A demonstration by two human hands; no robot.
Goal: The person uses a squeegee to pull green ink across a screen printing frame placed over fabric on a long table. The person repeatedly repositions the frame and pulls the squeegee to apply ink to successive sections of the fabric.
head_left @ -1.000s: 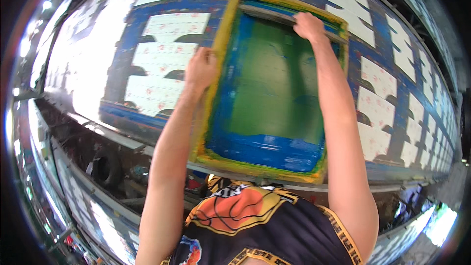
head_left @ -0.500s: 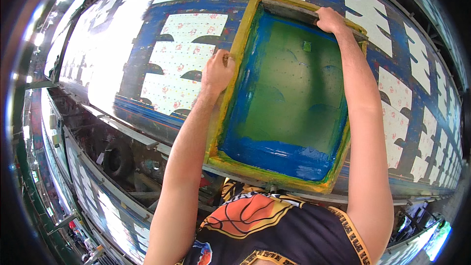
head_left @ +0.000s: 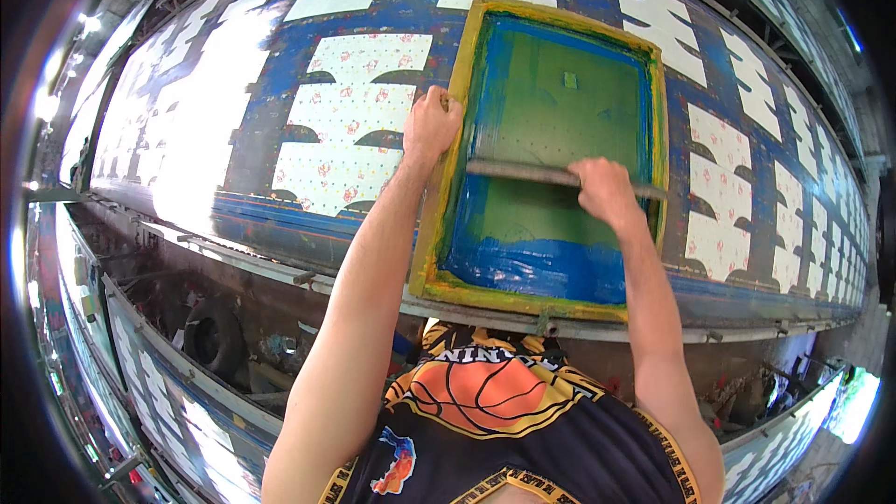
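Note:
A screen-printing frame [head_left: 515, 300] with yellow-stained rims, a green mesh [head_left: 551, 103] and blue ink [head_left: 532, 269] at its near end lies on the long table. My left hand [head_left: 431, 123] grips the frame's left rim with curled fingers. My right hand [head_left: 605, 189] is closed on a long squeegee [head_left: 513, 170], which lies crosswise over the lower middle of the mesh, slightly blurred. Left of the frame sit white dotted, red-patterned cut pieces [head_left: 350, 107] with curved notches; similar pieces [head_left: 714, 196] lie to its right.
Rows of more white pieces [head_left: 644, 19] continue along the blue-stained table [head_left: 308, 252] on both sides. A metal rail runs along its near edge. A black tyre [head_left: 215, 341] sits below at the left, and another table [head_left: 159, 392] with pieces stands at the lower left.
My right hand and the squeegee have moved from the far end of the screen down toward me, to the lower middle. My left hand stays at the left rim.

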